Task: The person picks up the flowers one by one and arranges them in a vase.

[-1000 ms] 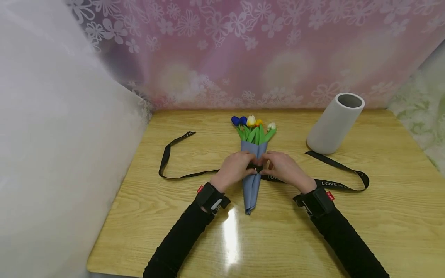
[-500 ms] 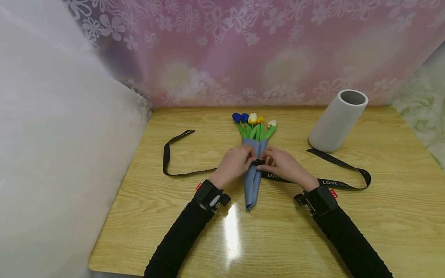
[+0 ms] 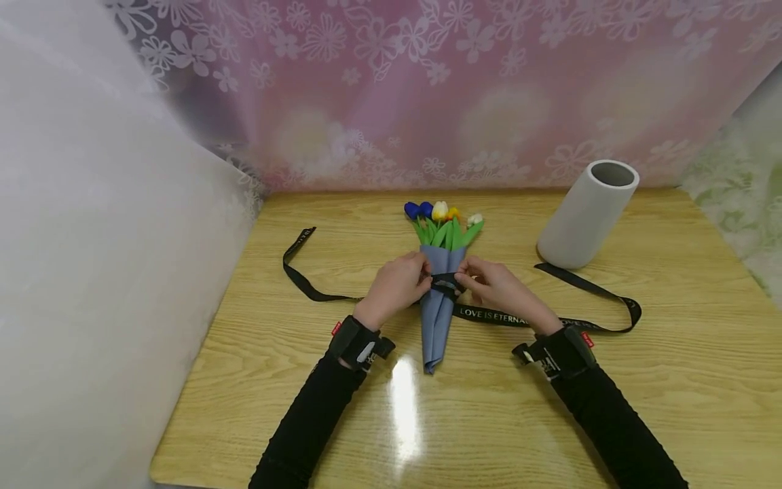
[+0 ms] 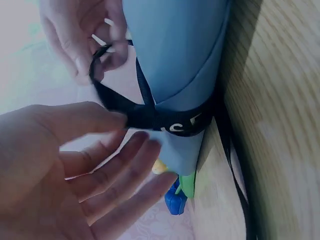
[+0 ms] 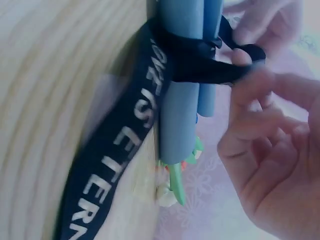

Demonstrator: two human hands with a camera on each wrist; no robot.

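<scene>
A small bouquet of tulips (image 3: 440,212), blue, white and orange with green leaves, lies on the table in blue-grey wrapping paper (image 3: 435,333). Around the wrapping passes a black ribbon (image 3: 495,316) with pale lettering. At the front of the bouquet, my left hand (image 3: 394,285) pinches the ribbon between thumb and finger; the left wrist view has this left hand (image 4: 90,165) with its other fingers loosely spread. From the other side my right hand (image 3: 497,285) pinches a ribbon loop, and in the right wrist view the loop (image 5: 250,57) stands off the paper.
A white vase (image 3: 586,214) with a slanted shape stands at the back right. One ribbon tail (image 3: 299,278) trails left over the wooden table (image 3: 293,407), and another lies toward the vase. A pink flowered curtain (image 3: 391,102) hangs behind.
My hands have drawn slightly apart, and more black ribbon shows between them across the wrapping. The left ribbon tail has shifted on the table. The bouquet stays nearly in place.
</scene>
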